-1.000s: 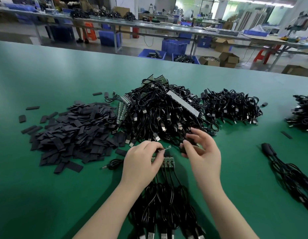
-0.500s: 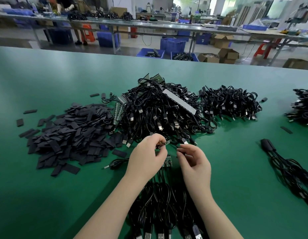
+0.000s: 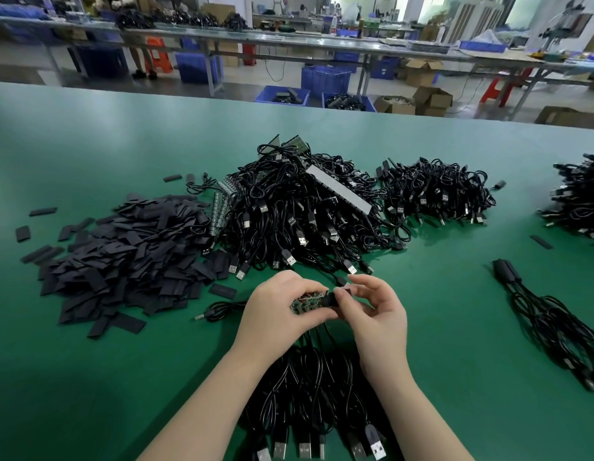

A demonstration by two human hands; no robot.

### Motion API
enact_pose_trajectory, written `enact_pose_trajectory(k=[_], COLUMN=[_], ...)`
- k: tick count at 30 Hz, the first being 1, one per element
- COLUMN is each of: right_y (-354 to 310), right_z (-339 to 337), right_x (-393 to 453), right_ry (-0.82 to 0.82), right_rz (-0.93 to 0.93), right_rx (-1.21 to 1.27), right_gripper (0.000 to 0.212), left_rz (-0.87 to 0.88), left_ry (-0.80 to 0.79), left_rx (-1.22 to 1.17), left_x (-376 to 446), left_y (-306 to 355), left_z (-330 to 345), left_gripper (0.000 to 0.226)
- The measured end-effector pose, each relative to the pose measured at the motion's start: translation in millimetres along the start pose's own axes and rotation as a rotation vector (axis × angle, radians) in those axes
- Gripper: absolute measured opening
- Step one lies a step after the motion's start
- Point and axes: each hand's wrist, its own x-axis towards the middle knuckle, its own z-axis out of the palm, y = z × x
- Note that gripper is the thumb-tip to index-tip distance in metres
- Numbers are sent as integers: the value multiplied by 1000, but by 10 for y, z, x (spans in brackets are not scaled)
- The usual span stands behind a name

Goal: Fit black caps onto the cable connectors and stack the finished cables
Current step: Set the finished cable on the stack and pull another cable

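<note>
A: What's going on w/ the black cap (image 3: 332,298)?

B: It sits between the two hands, low and mid over the green bench (image 3: 89,377). Right hand (image 3: 377,314) pinches it w/ thumb and first finger; the other fingers are spread loose. Left hand (image 3: 279,306) is curled round a little green connector board (image 3: 307,302) and holds it still.

A: So which step?

B: I think it's the fitting step. The cap's mouth looks to be right at the board's end, maybe partly on. Can't tell how far.

A: Next move?

B: My guess: keep the board steady, line the cap up straight, slide it along. If it tips, it may catch on the board's edge.

A: And the wires?

B: The cables in hand (image 3: 308,394) run from the left hand down toward the person, w/ plugs at the bottom edge, some cut off by the frame.

A: What's around?

B: Loose cap pile (image 3: 122,257) to the left. Big tangle of cables (image 3: 302,214) behind the hands, a smaller heap (image 3: 435,194) right of it. A bundle w/ caps on (image 3: 548,321) lies far right, prob. done ones, but that's a guess.

A: Anything hard to see?

B: Yes. Fingers hide most of the board, so I can't count its bits. One more heap at the right edge is cut off. The back of the room is blurry.
</note>
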Motion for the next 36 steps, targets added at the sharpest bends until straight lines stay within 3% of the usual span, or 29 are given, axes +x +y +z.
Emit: enact_pose_trajectory(k=[13,18,22,30,36], right_y=[-19,-39,-79,-104,-93], right_z=[-4,-1,12,-2,-33], right_x=[-6,-2,-20,-18,7], right_ry=[2,-110,-184,-118,-19], right_rz=[53,131,111,48,54], right_rx=[98,158,113,8,94], right_gripper=[24,23,26,25,12], left_rz=[-19,-6,14,39,4], left_ry=[-11,20,32,24,-2], left_rx=[28,4,-46,-5,-63], left_x=[6,7,5,6,1], left_y=[-14,-25,-27,-26,6], left_z=[22,18,7,13,24], left_gripper=[25,23,18,12,38])
